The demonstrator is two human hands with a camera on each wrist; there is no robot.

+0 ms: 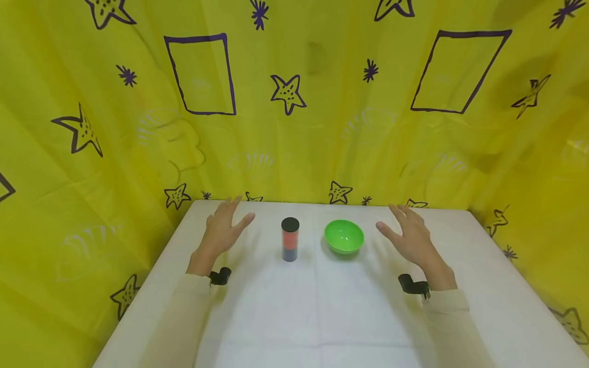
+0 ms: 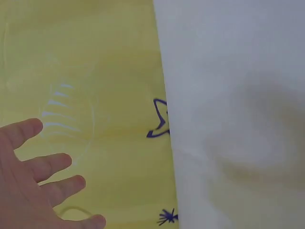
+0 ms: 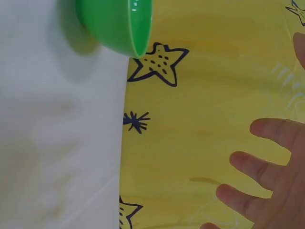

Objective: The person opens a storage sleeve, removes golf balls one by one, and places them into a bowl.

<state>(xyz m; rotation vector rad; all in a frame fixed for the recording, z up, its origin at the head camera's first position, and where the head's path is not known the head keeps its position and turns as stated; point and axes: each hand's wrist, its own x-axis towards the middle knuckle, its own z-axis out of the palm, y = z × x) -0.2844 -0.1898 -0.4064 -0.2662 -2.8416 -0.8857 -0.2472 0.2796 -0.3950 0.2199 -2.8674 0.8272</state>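
Near the middle of the white table stands an upright cylindrical container (image 1: pixel 290 240) with a black lid, a red middle and a dark lower part. Just right of it sits a bright green bowl (image 1: pixel 344 236), its inside bare; part of the same bowl (image 3: pixel 112 24) shows at the top of the right wrist view. My left hand (image 1: pixel 222 228) is held to the left of the container, fingers spread, touching nothing. To the right of the bowl, my right hand (image 1: pixel 409 235) is likewise spread and holds nothing. Both hands appear raised above the tabletop.
The white-covered table (image 1: pixel 317 312) reaches back to a yellow curtain (image 1: pixel 294 138) with drawn stars and outlines, which also hangs along both sides. A black wrist camera (image 1: pixel 221 276) sits on the left wrist, another black camera (image 1: pixel 412 284) on the right.
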